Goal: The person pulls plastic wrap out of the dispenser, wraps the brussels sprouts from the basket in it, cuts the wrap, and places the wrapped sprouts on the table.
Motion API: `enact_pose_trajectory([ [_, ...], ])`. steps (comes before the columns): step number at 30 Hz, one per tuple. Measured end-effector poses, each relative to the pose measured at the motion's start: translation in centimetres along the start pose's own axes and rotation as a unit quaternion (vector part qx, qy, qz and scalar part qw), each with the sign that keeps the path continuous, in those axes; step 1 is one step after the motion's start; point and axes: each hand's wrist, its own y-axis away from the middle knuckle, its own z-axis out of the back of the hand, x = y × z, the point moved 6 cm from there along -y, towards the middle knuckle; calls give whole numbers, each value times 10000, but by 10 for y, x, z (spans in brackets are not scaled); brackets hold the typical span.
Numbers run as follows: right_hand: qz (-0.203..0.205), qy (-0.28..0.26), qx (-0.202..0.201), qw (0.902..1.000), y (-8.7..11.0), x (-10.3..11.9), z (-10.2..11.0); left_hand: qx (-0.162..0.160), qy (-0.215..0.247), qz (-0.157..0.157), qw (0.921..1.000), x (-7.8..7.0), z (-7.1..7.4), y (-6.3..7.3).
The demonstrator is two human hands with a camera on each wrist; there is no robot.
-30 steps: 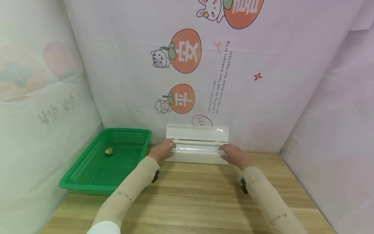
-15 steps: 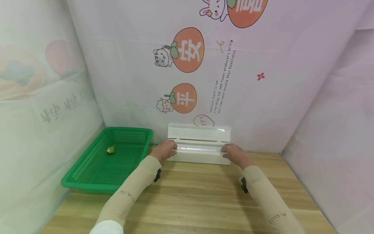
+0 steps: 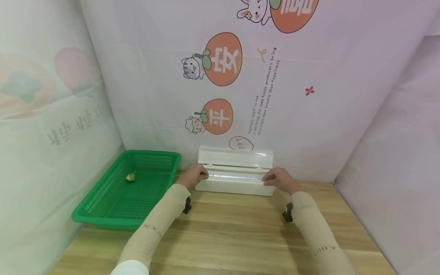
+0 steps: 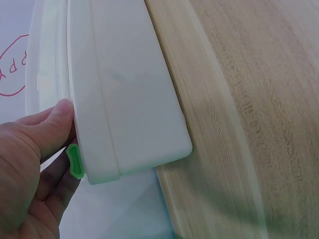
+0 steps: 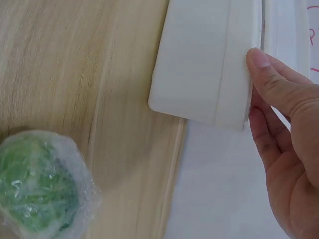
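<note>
Right hand has narrowed—it and left hand pinch white box; left sleeve partly hides green basket.

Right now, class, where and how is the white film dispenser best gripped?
Probably at both short ends, left hand from the left, right hand from the right: the white film dispenser is long, narrow and lies crosswise. Its hinged lid stands open, likely making a poor handle.

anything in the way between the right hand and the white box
Nothing visible: the right hand is at the right end of the white box. The wrapped green ball lies on the table, off to the side, not between them.
</note>
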Motion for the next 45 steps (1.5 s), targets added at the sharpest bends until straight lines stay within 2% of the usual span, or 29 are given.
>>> enact_pose_trajectory([
  [4, -20, -85, -161, 9998, 1, -2, 2, -152, -145, -26, 9998, 1, -1, -1],
  [11, 271, 86, -580, 9979, -1, -2, -3, -283, -374, -285, 9985, -2, -3, -2],
  [20, 421, 716, -949, 9920, -2, 4, -14, -454, -820, -538, 9941, -5, -3, -2],
  [24, 635, 1098, -1209, 9845, -2, 11, -12, -675, -1112, -709, 9890, -6, -2, -1],
  [28, 826, 1392, -1457, 9760, -1, 15, -8, -777, -1207, -795, 9865, -9, 0, 0],
  [32, 854, 1499, -1562, 9725, -1, 14, -4, -748, -1004, -691, 9897, -11, 3, 3],
  [40, 1051, 1546, -1711, 9674, 4, 25, 11, -619, -669, -250, 9955, -12, 11, 4],
  [45, 1147, 1610, -1761, 9643, 10, 31, 18, -429, -400, -27, 9983, -13, 17, 5],
])
